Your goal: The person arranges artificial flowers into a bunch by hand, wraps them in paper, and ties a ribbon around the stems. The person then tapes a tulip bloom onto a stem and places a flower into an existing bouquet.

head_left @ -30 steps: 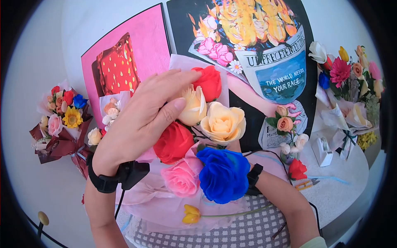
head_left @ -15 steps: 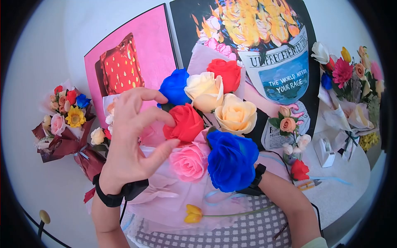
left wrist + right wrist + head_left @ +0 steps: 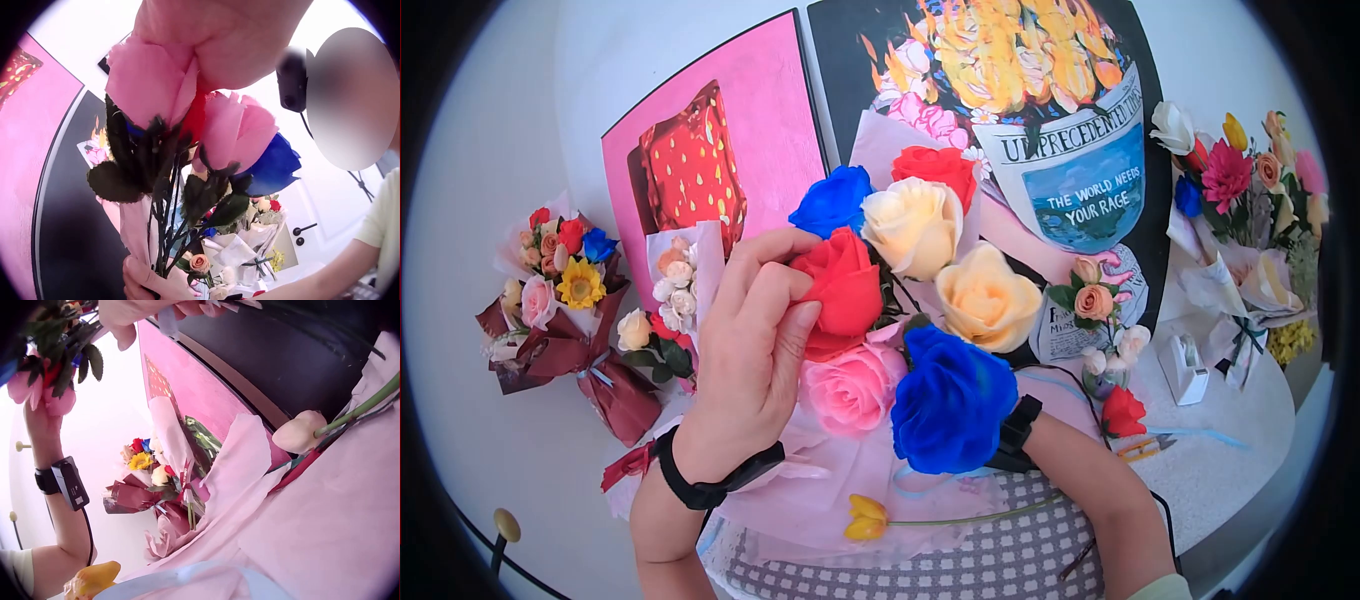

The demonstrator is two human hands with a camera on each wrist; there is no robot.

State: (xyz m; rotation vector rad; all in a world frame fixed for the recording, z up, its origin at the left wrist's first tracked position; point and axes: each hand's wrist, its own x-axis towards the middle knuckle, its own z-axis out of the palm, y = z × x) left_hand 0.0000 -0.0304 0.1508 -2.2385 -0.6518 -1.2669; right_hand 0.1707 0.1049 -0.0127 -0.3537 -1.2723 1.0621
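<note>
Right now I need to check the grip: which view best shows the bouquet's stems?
The left wrist view: the stems run plainly down from the pink roses to the right hand. The right wrist view catches them partly, among leaves at upper left; in the head view, blooms hide nearly all.

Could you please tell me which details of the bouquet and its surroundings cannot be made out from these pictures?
- Head view: the right-hand grip, largely hidden behind the large blue, layered rose.
- Left wrist view: fingertips of the left-hand grip, hidden behind the pink, cup-shaped roses.
- Right wrist view: part of the right-hand grip, cut off by the top edge.
- Right wrist view: lettering on the black, box-shaped wrist camera, too small.
</note>
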